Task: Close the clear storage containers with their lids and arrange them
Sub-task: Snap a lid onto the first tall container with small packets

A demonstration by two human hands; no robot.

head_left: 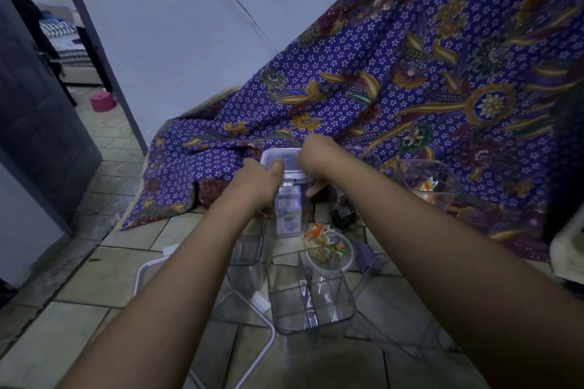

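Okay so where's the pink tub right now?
In the head view the pink tub sits far left on the tiled floor beyond the open doorway, just past the dark door, well away from both hands.

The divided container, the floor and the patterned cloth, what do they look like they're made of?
Divided container: apparently clear hard plastic, glossy; the floor shows through its walls and partitions.
Floor: seemingly glazed ceramic tile, pale, with dark grout lines and a faint sheen.
Cloth: woven printed fabric, likely cotton batik, matte; it drapes in soft folds.
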